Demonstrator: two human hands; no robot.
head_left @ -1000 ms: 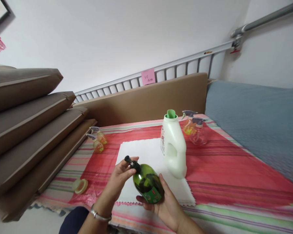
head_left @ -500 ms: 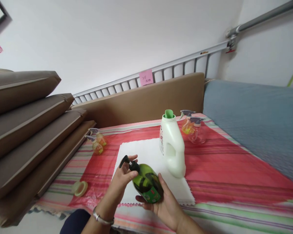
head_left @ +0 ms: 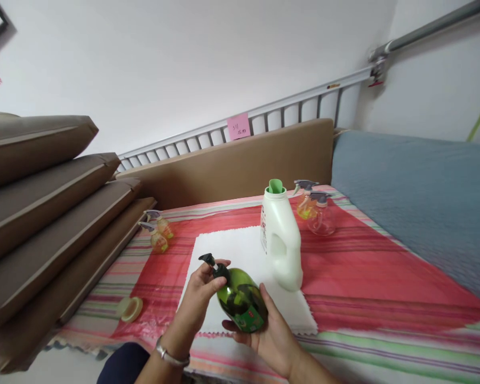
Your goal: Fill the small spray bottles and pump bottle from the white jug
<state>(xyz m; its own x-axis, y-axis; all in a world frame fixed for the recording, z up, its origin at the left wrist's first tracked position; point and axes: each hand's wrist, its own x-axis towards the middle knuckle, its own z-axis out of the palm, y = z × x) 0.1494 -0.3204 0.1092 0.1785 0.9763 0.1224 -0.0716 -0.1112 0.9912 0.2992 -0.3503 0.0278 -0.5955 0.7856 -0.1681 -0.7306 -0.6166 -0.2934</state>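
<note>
Left hand (head_left: 198, 296): Above a wrist that a silver bangle (head_left: 172, 355) is circling, thumb and fingers are pinching the dark collar of a green pump bottle (head_left: 242, 298).
Right hand (head_left: 275, 338): Fingers and thumb are wrapping the bottle's lower body, the palm cupping it close to the label.
Bottle: It is leaning between both hands, pump pointing up and to the left, above the near part of a white sheet (head_left: 228, 242).
Striped cloth (head_left: 368, 353): It is lying beneath the sheet, with a pale ring-shaped item (head_left: 132, 309) resting on it to the left.
White jug (head_left: 283, 229): It is standing upright beyond the right hand, a green insert (head_left: 276, 186) showing in its mouth.
Spray bottles (head_left: 159, 242): Two are standing at left, two more behind the jug at right.
Railing (head_left: 300, 111): Above a brown panel (head_left: 224, 176), it is bearing a pink note (head_left: 239, 126).
</note>
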